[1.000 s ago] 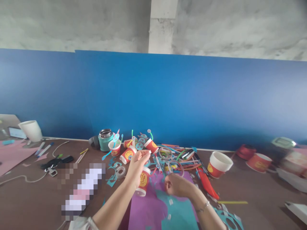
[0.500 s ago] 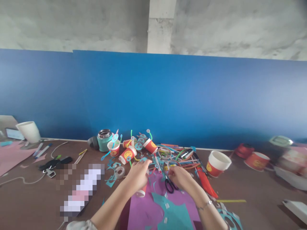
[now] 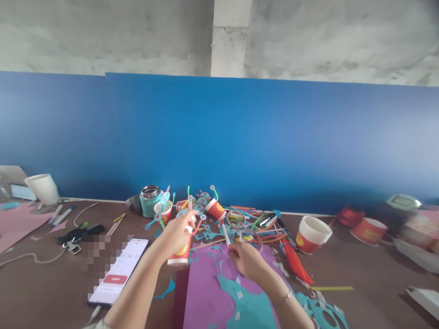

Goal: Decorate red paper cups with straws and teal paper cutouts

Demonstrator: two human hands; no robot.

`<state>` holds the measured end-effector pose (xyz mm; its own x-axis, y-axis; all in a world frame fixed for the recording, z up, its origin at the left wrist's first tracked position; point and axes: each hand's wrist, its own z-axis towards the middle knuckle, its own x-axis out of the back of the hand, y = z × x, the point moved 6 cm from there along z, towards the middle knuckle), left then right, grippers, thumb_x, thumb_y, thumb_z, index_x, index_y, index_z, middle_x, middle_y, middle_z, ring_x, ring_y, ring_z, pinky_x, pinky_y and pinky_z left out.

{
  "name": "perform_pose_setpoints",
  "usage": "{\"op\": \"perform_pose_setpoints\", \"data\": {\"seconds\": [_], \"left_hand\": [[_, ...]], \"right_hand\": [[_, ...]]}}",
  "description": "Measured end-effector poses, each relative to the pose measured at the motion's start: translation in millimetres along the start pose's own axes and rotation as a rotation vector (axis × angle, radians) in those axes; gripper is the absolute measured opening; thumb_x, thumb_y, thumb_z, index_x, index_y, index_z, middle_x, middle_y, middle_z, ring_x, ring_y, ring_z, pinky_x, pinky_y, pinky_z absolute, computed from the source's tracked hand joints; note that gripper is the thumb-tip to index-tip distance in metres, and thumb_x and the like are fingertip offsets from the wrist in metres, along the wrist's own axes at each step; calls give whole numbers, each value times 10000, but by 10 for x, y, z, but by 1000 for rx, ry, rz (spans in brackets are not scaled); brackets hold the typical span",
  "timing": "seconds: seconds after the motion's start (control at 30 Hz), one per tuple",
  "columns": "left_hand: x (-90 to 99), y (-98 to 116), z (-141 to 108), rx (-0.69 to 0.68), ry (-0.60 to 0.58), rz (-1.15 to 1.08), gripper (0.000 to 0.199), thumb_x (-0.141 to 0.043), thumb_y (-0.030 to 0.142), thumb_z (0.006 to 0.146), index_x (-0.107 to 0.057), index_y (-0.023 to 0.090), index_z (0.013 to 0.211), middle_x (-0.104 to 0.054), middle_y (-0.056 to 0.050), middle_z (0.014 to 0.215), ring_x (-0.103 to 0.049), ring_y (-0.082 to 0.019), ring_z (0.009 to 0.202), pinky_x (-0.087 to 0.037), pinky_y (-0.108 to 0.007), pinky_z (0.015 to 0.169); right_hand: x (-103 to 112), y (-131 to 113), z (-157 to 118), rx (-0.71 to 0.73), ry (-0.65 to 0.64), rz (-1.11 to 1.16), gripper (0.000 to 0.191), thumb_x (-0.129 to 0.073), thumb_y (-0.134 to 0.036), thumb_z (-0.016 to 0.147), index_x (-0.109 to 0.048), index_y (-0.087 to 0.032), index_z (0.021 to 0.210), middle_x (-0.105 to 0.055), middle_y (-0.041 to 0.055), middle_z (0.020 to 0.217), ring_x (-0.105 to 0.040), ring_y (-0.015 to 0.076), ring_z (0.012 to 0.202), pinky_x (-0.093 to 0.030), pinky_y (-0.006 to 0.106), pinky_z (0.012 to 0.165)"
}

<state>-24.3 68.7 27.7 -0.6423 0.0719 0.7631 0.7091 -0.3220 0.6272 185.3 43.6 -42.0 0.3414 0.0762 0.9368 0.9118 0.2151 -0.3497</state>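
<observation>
My left hand (image 3: 180, 230) is curled around the upper part of a red and white paper cup (image 3: 179, 258), which stands at the left edge of the purple paper. Bent straws with small blue paper discs (image 3: 202, 217) stick up around that hand. My right hand (image 3: 245, 258) is closed low over the purple paper (image 3: 202, 292), fingers pressed together at the near end of a white marker (image 3: 226, 232). Whatever those fingers hold is hidden, and no scissors show. Cut turquoise paper (image 3: 247, 299) lies on the purple sheet below.
Behind my hands are a tipped decorated cup (image 3: 216, 209), a turquoise thermos (image 3: 150, 201) and a pile of straws, tape rolls and pens. White-rimmed stacked cups (image 3: 312, 234) and a red pouch (image 3: 295, 262) stand and lie right. A phone (image 3: 120, 272) lies left.
My left hand has moved left with the cup, off the purple paper. My right hand has shifted left and down, over where the black-handled scissors lay; they no longer show.
</observation>
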Motion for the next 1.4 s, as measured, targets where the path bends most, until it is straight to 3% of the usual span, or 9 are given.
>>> {"op": "perform_pose_setpoints", "data": {"seconds": [0.2,0.3,0.4,0.57,0.63,0.83,1.07,1.23,1.4], "left_hand": [[195,-67,-13,21,108,2,585,-382,14,662,-503,189,1207,-656,-42,961,-606,-176,882,-433,-271,783],[224,-85,-5,26,138,-25,578,-373,13,662,-512,196,1193,-661,-31,941,-610,-169,858,-435,-266,764],[231,-71,2,25,145,-55,570,-368,17,674,-508,193,1198,-661,-29,937,-614,-164,827,-438,-267,752],[227,12,-14,7,142,-78,593,-350,3,672,-495,184,1217,-662,-32,955,-609,-165,827,-438,-286,781],[191,52,-20,-10,121,-89,610,-346,-8,659,-497,190,1216,-661,-25,945,-608,-160,827,-439,-281,787],[-73,77,-2,-28,18,-89,568,-354,7,708,-500,208,1219,-656,-21,978,-612,-152,828,-442,-273,794],[-428,208,-37,-142,-79,-13,539,-381,4,744,-483,208,1232,-671,-38,995,-617,-174,905,-438,-263,794],[-730,445,-115,-147,-92,335,562,-443,-15,685,-511,188,1204,-679,-98,991,-612,-262,951,-403,-373,856],[-973,541,-156,-221,-133,391,593,-471,2,646,-492,167,1215,-659,-123,1049,-590,-297,984,-403,-415,847]], "right_hand": [[-189,-268,-99,173,11,48,395,-533,-191,789,-621,-164,1173,-585,120,1278,-496,259,1203,-353,337,1007],[-337,-275,-163,173,-94,54,518,-544,-235,792,-525,-147,1302,-464,149,1407,-399,292,1303,-291,405,1080],[-351,-317,-203,168,-128,57,460,-553,-225,781,-588,-134,1231,-541,156,1335,-469,294,1249,-323,390,1064],[-165,-341,-150,151,-96,99,293,-445,-182,839,-711,-177,963,-738,88,953,-667,236,938,-472,304,853],[-72,-231,-89,113,-15,77,310,-446,-139,823,-699,-164,1001,-725,98,997,-652,231,971,-455,291,871],[-60,197,39,57,108,-42,435,-433,-20,747,-681,-156,1078,-665,125,1127,-556,256,1106,-379,336,967],[-260,191,-23,91,-15,-104,544,-491,-47,724,-598,-180,1240,-439,149,1424,-304,329,1351,-257,468,1075],[-196,181,-19,16,1,-175,503,-450,-19,734,-601,-84,1209,-480,182,1383,-332,296,1344,-267,412,1084],[-70,246,33,-47,39,-202,465,-446,-57,762,-601,-125,1194,-497,158,1371,-386,291,1303,-306,413,1043]]}}
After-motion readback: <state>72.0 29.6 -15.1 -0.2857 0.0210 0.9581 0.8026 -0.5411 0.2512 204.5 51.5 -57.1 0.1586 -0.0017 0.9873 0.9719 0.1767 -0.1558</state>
